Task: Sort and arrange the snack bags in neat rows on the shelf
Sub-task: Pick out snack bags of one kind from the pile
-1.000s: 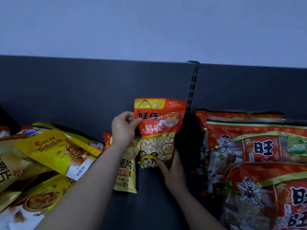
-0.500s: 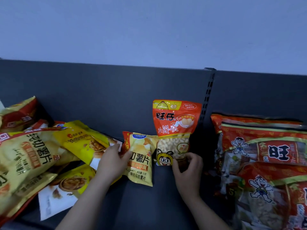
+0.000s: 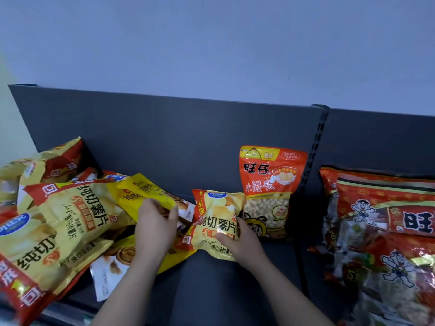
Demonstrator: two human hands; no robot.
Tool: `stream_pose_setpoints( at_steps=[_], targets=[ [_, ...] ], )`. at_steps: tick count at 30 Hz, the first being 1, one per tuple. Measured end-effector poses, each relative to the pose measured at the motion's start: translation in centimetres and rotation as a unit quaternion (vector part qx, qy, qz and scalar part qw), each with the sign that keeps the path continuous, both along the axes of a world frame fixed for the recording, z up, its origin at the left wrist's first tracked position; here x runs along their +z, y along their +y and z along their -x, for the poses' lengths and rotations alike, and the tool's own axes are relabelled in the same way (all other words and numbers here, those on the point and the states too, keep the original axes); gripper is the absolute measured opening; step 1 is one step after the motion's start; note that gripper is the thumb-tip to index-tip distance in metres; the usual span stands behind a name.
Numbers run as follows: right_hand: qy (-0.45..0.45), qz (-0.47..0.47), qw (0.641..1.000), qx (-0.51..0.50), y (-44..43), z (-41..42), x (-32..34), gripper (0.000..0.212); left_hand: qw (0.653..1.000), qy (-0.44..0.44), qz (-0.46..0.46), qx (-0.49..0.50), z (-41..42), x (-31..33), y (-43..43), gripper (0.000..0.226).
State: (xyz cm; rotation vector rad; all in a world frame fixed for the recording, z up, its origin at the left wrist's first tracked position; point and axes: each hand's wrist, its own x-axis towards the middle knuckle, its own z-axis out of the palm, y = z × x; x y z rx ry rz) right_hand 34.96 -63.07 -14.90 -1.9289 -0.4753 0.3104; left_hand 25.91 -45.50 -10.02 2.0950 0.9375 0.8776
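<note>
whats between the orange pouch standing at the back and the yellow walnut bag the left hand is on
In the head view, one small yellow potato chip bag, gripped by the right hand, sits between the orange pouch and the walnut bag under the left hand.

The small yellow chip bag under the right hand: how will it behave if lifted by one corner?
The small yellow chip bag looks puffed, so probably light. Its glossy film may slip in the right hand. Likely floppy: its lower edge already creases on the shelf.

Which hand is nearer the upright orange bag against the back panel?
Right. The right hand grips a small chip bag just beside the orange bag; the left hand sits farther left on a yellow bag.
</note>
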Motion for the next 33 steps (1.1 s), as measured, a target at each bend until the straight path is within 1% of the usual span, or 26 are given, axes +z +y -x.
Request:
stream_pose_setpoints(
  at_steps=[1,3,6,8,9,10,13,15,17,19,20,22,24,25,28,33],
  targets=[
    [0.002,0.006,1.000,0.001,0.1,0.0,0.3,0.052,1.000,0.021,0.013,0.018,0.2,0.1,1.0,0.041],
    [0.008,0.015,1.000,-0.004,0.3,0.2,0.8,0.055,0.995,0.092,0.024,0.043,0.5,0.1,2.7,0.054],
    [0.008,0.028,1.000,-0.012,0.4,0.4,1.4,0.056,0.976,0.211,0.017,0.045,1.0,0.7,3.4,0.069],
    [0.007,0.033,0.999,-0.013,0.3,0.6,1.7,0.056,0.969,0.245,0.030,0.025,0.9,1.0,3.2,0.072],
    [0.007,0.033,0.999,-0.014,0.3,0.5,1.6,0.055,0.969,0.242,0.039,0.012,0.6,1.0,3.2,0.072],
    [0.003,0.033,0.999,-0.017,0.4,0.6,1.7,0.054,0.972,0.231,0.044,-0.001,0.3,1.0,3.0,0.073],
    [-0.007,0.033,0.999,-0.024,0.6,0.9,1.8,0.053,0.986,0.161,0.029,-0.030,-1.0,0.9,3.1,0.073],
    [-0.010,0.030,0.999,-0.029,0.8,0.9,1.6,0.058,0.990,0.132,0.037,-0.018,-1.9,0.7,3.8,0.064],
    [-0.012,0.031,0.999,-0.036,1.0,0.8,1.4,0.059,0.989,0.135,0.054,0.002,-2.7,0.5,4.7,0.051],
    [-0.010,0.036,0.998,-0.046,1.0,0.6,1.0,0.060,0.991,0.127,0.042,-0.002,-3.3,0.3,5.4,0.044],
    [-0.008,0.040,0.998,-0.053,1.1,0.5,0.9,0.058,0.993,0.112,0.030,-0.015,-3.6,0.5,5.6,0.040],
    [-0.010,0.044,0.997,-0.067,1.1,0.5,0.9,0.040,0.996,0.069,0.005,-0.050,-4.3,1.1,5.6,0.030],
    [-0.023,0.051,0.995,-0.079,1.2,0.4,0.9,0.021,0.997,0.026,-0.024,-0.075,-4.7,2.2,5.5,0.028],
    [-0.032,0.055,0.995,-0.082,1.2,0.4,0.8,0.015,0.996,0.002,-0.042,-0.084,-4.7,3.0,5.6,0.029],
    [-0.044,0.060,0.993,-0.087,1.5,0.3,1.0,0.011,0.990,-0.057,-0.090,-0.094,-3.7,6.3,6.0,0.033],
    [-0.050,0.066,0.993,-0.081,3.2,0.3,1.5,0.009,0.984,-0.120,-0.128,-0.036,-1.4,11.9,10.0,0.030]
  ],
)
